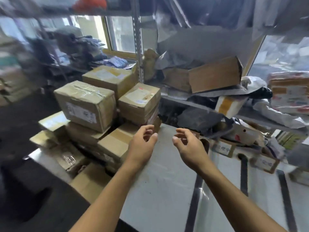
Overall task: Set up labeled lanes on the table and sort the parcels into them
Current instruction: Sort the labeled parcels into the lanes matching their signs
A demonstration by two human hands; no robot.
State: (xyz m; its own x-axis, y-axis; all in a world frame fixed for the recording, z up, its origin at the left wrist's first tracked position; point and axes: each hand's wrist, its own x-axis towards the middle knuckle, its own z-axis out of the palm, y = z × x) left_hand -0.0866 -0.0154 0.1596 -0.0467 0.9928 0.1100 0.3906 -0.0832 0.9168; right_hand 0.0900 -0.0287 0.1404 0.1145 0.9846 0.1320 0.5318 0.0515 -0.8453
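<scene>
The brown cardboard parcels (107, 108) are stacked at the table's left end. Our left hand (142, 144) is nearer them; our right hand (189, 144) floats beside. Both have loose fingers, holding nothing. Black tape lanes (194, 198) lie right.

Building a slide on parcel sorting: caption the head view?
Two empty hands, left hand and right hand, reach over a grey table toward stacked brown cardboard parcels.
</scene>
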